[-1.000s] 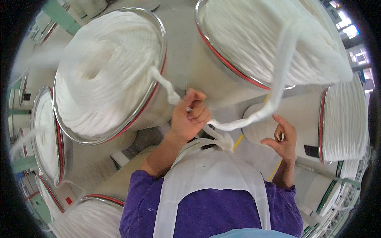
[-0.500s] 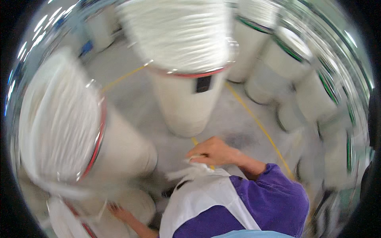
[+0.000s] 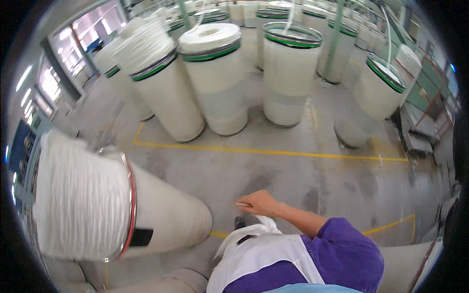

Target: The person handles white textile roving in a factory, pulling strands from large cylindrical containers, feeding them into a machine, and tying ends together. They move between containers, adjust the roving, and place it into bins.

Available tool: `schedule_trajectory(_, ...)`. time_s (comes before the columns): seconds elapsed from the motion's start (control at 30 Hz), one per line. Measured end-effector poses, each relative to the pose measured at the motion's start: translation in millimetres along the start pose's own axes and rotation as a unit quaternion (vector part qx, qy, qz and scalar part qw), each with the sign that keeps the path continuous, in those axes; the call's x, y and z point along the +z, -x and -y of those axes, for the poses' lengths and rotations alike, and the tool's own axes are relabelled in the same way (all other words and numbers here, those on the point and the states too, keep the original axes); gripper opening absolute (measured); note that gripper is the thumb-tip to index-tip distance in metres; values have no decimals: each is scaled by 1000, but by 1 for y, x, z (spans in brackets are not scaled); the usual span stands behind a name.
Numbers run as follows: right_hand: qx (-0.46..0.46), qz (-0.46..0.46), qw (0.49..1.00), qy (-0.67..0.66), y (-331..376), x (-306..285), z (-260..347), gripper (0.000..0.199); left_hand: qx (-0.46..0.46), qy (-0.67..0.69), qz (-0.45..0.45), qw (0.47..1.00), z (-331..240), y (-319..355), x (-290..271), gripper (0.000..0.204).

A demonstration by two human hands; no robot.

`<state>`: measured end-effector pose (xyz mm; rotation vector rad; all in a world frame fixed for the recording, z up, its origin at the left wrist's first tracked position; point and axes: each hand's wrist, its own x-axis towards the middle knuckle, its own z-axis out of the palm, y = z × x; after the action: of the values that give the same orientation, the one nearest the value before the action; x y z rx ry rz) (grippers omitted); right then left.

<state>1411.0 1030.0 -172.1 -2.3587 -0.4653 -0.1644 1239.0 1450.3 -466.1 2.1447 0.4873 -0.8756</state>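
Observation:
My right hand is held out in front of my body, its fingers closed in a pinch. A thin pale bit shows at the fingertips, too small to name. Below the wrist, loose white material lies against my white apron; I cannot tell whether it is fibre or cloth. My left hand is out of sight. To the left stands a tall cream can with a red-banded rim, heaped with coiled white fibre sliver. The right hand touches no can.
Several green-banded cans stand beyond a yellow floor line, among them a filled can and one with a strand rising from it. Green posts rise at the back. Metal steps are at the right. Another can stands lower right.
My view has swung right, so the red-banded can ahead now appears at the left and the row of green-banded cans faces me. My left hand has left the view. My right hand stays closed.

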Motion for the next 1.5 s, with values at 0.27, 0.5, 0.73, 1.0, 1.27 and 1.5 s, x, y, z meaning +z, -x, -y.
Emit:
schedule_trajectory(0.27, 488, 63, 867, 77, 143, -59, -249, 30, 41, 92, -47, 994, -248, -252, -83, 11)
schedule_trajectory(0.5, 764, -196, 615, -5, 335, -46, -328, 40, 205, 55, 152, 965, -656, -361, 55, 22)
schedule_trajectory(0.73, 859, -231, 444, -111, 405, -55, -359, 53, 259, -63, 269, 926, -896, -315, 264, 31)
schedule_trajectory(1.0, 777, -315, 541, -60, 334, -336, -593, 44, 385, -374, 471, 700, -983, -257, 422, 43)
schedule_trajectory(1.27, 317, -121, 916, -214, 63, -581, -842, 43, 474, -495, 298, 664, -1177, -290, 561, 55)
schedule_trajectory(1.5, 312, 113, 942, -59, -34, -667, -977, 35, 527, -484, 282, 639, -1400, -305, 666, 71)
